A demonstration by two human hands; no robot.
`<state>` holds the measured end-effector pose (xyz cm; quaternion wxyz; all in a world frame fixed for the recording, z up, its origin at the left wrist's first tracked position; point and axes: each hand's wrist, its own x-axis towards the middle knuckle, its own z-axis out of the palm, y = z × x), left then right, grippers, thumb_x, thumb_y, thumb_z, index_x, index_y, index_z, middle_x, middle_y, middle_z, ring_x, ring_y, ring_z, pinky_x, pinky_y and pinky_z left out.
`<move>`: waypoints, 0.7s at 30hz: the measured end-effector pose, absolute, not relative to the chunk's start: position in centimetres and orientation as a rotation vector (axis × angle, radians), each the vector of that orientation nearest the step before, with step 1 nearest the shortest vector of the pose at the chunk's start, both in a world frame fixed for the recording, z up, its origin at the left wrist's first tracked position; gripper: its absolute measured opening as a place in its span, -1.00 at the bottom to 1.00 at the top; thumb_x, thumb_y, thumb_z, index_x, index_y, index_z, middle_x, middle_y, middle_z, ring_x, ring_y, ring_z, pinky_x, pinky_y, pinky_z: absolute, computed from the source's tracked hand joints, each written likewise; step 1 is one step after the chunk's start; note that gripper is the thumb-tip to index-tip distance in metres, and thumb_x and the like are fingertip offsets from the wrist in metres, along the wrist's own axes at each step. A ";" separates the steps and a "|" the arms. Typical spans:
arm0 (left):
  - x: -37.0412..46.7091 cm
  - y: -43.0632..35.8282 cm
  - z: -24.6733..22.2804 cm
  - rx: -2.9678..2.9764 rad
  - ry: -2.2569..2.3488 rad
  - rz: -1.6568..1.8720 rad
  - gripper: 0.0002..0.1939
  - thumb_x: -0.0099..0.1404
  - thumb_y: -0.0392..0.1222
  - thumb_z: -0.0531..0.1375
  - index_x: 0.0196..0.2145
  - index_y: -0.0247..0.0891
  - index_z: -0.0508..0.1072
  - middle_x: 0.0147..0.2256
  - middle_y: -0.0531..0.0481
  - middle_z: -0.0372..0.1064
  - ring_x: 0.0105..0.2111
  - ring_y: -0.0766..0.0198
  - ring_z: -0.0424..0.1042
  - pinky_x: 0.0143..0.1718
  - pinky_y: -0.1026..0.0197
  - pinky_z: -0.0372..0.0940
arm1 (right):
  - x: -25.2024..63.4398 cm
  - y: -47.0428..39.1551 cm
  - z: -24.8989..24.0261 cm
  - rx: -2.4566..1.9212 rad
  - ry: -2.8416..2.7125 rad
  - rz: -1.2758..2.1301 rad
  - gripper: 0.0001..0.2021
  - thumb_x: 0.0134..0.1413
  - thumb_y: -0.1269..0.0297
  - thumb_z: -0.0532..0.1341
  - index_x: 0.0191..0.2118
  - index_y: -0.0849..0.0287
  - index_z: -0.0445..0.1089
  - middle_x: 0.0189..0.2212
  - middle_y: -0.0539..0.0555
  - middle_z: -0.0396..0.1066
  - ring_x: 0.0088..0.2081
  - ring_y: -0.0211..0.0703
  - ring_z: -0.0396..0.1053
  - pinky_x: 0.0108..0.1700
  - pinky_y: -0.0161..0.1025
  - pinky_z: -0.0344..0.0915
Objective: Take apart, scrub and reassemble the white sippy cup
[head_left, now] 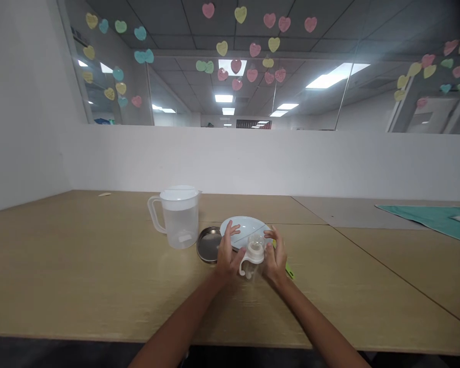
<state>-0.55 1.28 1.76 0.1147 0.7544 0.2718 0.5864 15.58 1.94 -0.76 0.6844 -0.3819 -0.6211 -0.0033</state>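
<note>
A clear baby bottle (pixel 255 251) with a white collar, white handles and a clear cap stands upright between my two hands. My left hand (pixel 228 250) is at its left side, fingers apart and raised, thumb close to the collar. On the right, my right hand (pixel 276 254) has its fingers spread and slightly curled beside the bottle. Neither hand is wrapped round it; whether the thumbs touch it is hard to tell. Behind the bottle lies a white oval plate (pixel 245 225), partly hidden by the hands. A green item (pixel 290 271) shows from behind my right hand.
A round metal dish (pixel 208 245) lies left of my left hand. Farther left stands a translucent lidded pitcher (pixel 181 220). A teal cloth (pixel 437 217) is at the far right of the wooden table (pixel 99 266). A small pale piece (pixel 105 194) lies at the back left.
</note>
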 end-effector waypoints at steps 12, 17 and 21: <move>0.8 0.8 1.3 2.703 0.893 1.324 -0.06 0.04 -0.17 0.17 0.28 -0.37 -0.21 -0.05 -0.27 0.28 -0.06 -0.01 0.30 -0.04 -0.03 0.25 | 15.5 1.6 -0.9 -0.858 -1.544 0.055 -0.53 0.04 0.10 0.15 0.06 0.18 0.17 -0.06 0.21 0.34 -0.05 -0.01 0.33 -0.05 -0.06 0.31; 0.8 1.1 1.1 2.715 0.886 1.297 -0.04 0.03 -0.17 0.18 0.28 -0.38 -0.24 -0.01 -0.30 0.26 -0.05 -0.03 0.30 -0.03 -0.04 0.25 | 15.4 1.4 -0.7 -0.878 -1.490 0.056 -0.55 0.05 0.09 0.14 0.04 0.19 0.18 -0.08 0.20 0.36 -0.08 -0.03 0.36 -0.11 -0.10 0.34; 0.7 1.4 1.2 2.723 0.893 1.303 -0.05 0.03 -0.17 0.19 0.28 -0.33 -0.21 -0.03 -0.25 0.28 -0.08 -0.01 0.32 -0.05 -0.04 0.25 | 15.4 1.3 -0.7 -0.934 -1.486 -0.090 -0.47 0.06 0.07 0.14 0.11 0.19 0.13 -0.05 0.25 0.35 -0.07 0.02 0.37 -0.09 -0.02 0.34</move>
